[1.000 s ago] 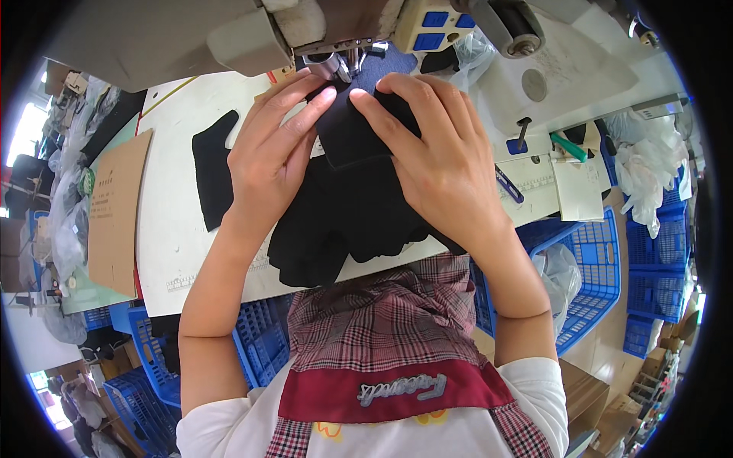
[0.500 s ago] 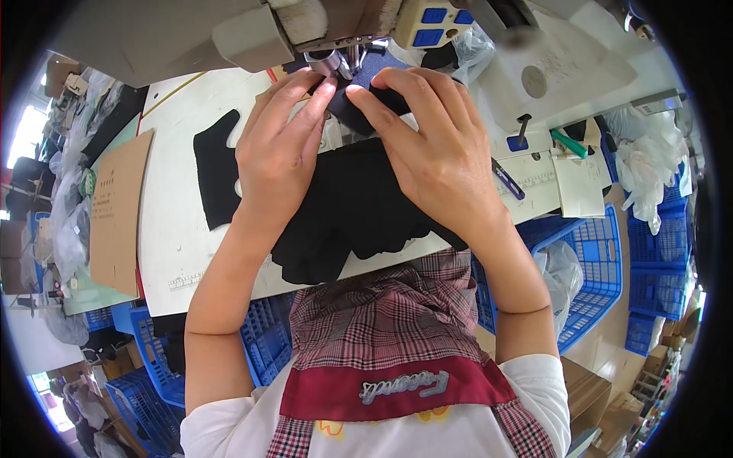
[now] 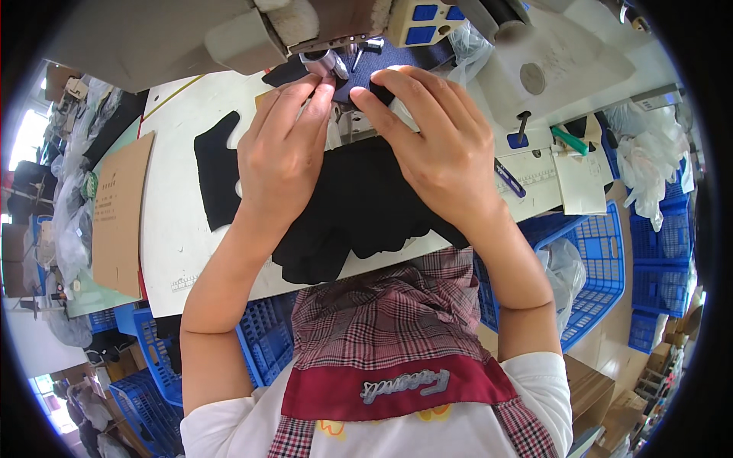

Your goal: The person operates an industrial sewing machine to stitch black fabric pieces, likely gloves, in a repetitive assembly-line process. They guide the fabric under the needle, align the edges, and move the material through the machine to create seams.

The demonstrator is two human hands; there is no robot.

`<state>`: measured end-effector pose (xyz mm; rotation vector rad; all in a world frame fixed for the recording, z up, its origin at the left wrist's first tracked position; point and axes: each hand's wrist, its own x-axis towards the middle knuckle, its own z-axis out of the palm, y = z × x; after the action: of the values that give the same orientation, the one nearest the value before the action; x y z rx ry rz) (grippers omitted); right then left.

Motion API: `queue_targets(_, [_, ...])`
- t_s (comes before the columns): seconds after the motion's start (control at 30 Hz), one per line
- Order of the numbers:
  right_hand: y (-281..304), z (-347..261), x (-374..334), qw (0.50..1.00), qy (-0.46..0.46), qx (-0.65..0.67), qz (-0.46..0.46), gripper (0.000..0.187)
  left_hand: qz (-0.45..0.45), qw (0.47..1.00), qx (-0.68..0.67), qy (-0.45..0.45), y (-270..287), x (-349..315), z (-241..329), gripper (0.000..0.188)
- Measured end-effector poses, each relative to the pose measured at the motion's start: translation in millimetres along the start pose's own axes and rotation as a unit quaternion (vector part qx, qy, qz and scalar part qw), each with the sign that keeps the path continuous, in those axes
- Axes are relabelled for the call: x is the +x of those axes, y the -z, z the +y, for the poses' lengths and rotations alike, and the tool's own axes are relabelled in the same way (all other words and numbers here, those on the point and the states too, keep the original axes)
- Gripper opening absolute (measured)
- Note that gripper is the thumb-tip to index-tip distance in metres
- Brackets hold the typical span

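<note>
Dark navy fabric piece (image 3: 393, 58) under the overhanging pale grey sewing-machine head (image 3: 153, 38), both hands at its near side.
Left hand (image 3: 282, 156): fingers together, clamping cannot be told. Right hand (image 3: 443, 149): thumb and forefinger apart. Silver cylindrical metal fitting (image 3: 318, 62) obstructs left; wavy-edged black cloth (image 3: 355, 198) lies nearside. Navy piece's visible part points away and rightward; full long axis hidden.

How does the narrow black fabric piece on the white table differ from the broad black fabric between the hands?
The narrow black fabric piece looks smaller than the broad black fabric. The narrow piece lies left of the left hand; the broad fabric spreads between it and the right hand. Both are black and lie on the white table.
</note>
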<state>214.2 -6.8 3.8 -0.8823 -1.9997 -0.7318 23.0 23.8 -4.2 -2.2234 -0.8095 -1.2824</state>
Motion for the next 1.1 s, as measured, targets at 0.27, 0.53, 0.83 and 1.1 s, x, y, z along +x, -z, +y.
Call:
queue_targets(0.27, [-8, 15, -2, 0.999, 0.018, 0.045, 0.010, 0.033, -0.001, 1.000, 0.007, 0.007, -3, 1, 1, 0.023])
queue_targets(0.53, [-15, 18, 2, 0.994, -0.021, 0.103, 0.033, 0.026, 0.012, 1.000, 0.012, 0.004, -11, -1, -6, 0.022])
queue_targets(0.83, [-25, 24, 2, 0.992, -0.038, 0.117, 0.040, 0.020, -0.019, 0.998, 0.035, 0.048, -11, 5, -5, 0.014])
queue_targets(1.1, [-25, 24, 1, 0.995, -0.038, 0.086, 0.045, 0.017, -0.037, 0.997, 0.016, 0.072, -11, 5, -7, 0.015])
